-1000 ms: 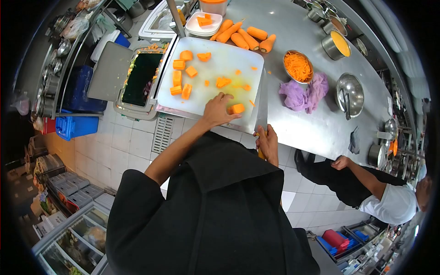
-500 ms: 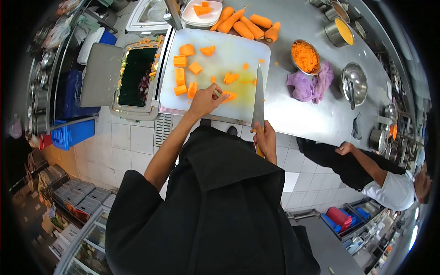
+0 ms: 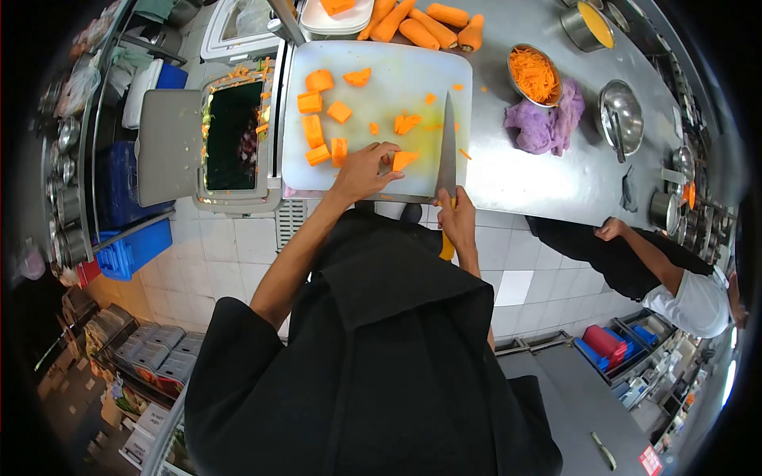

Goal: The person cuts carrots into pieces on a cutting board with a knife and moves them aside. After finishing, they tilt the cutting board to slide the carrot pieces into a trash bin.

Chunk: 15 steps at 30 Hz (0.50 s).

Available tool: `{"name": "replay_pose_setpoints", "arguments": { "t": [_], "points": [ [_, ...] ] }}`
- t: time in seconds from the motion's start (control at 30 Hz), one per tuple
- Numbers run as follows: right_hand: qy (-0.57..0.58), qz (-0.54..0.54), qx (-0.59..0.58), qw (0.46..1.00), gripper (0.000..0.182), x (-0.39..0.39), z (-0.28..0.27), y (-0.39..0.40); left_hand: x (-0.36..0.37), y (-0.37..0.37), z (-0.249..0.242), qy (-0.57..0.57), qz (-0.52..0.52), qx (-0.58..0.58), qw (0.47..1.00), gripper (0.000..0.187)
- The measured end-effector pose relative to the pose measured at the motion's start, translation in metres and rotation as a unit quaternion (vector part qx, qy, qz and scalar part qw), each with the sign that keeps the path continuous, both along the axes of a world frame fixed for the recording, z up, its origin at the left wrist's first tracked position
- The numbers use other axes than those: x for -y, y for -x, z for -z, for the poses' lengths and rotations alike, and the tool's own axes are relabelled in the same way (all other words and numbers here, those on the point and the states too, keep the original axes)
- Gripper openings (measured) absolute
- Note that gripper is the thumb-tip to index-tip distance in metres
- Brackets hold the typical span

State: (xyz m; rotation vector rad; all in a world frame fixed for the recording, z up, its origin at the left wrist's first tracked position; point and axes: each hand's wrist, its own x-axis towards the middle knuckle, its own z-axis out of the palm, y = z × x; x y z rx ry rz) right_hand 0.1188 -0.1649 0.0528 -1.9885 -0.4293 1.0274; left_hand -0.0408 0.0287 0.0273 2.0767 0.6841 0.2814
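Note:
A white cutting board (image 3: 381,79) lies on the steel table. My left hand (image 3: 369,170) is over its front part, thumb and fingers around the left end of an orange wedge (image 3: 405,160). My right hand (image 3: 456,214) is closed on the yellow handle of a large knife (image 3: 447,151), whose blade points away from me over the board's right side. Orange vegetable chunks (image 3: 313,128) stand along the board's left side. Smaller orange scraps (image 3: 406,124) lie near the middle, on a yellow-stained patch.
Whole carrots (image 3: 418,33) and white trays (image 3: 337,22) lie behind the board. To the right are a bowl of orange shreds (image 3: 533,75), a purple cloth (image 3: 548,123) and a metal bowl (image 3: 621,119). A lidded bin (image 3: 270,194) stands left. A co-worker (image 3: 686,301) is at right.
My left fingers have closed around the orange wedge, which now looks raised on the board. The knife is still in my right hand. The whole view has shifted slightly.

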Motion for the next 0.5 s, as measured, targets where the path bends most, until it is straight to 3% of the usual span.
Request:
{"name": "replay_pose_setpoints", "arguments": {
  "t": [0.1,0.17,0.2,0.23,0.27,0.3,0.33,0.37,0.43,0.5],
  "points": [
    [-0.002,0.008,0.001,1.0,0.032,-0.004,0.002,0.0,-0.004,0.004,-0.021,0.031,-0.036,-0.008,0.999,0.056],
    [-0.009,0.024,0.002,1.0,0.032,-0.007,0.004,-0.001,-0.024,0.016,-0.054,0.045,-0.09,0.14,0.985,0.043],
    [-0.025,0.017,0.004,1.0,0.032,-0.008,0.008,-0.003,-0.039,0.028,-0.106,0.047,-0.125,0.194,0.972,0.034],
    [-0.036,0.015,0.005,0.999,0.031,-0.004,0.011,-0.002,-0.068,0.051,-0.162,-0.135,-0.175,0.151,0.964,0.02],
    [-0.026,0.038,0.003,0.999,0.031,0.0,0.012,0.0,-0.097,0.112,-0.197,-0.381,-0.188,0.097,0.9,0.028],
    [-0.037,0.042,-0.012,0.998,0.031,-0.001,0.011,-0.001,-0.106,0.144,-0.246,-0.464,-0.165,0.171,0.853,0.028],
    [-0.048,0.044,-0.025,0.998,0.03,-0.002,0.013,-0.001,-0.103,0.157,-0.301,-0.468,-0.021,0.334,0.818,0.028],
    [-0.04,0.06,-0.02,0.997,0.03,-0.001,0.016,-0.001,-0.097,0.161,-0.342,-0.465,0.098,0.423,0.771,0.028],
    [-0.034,0.03,-0.011,0.999,0.029,0.0,0.017,-0.004,-0.079,0.152,-0.381,-0.454,0.207,0.489,0.716,0.028],
    [-0.017,0.022,-0.006,1.0,0.029,-0.002,0.015,-0.007,-0.065,0.145,-0.398,-0.445,0.243,0.5,0.702,0.028]
  ]
}}
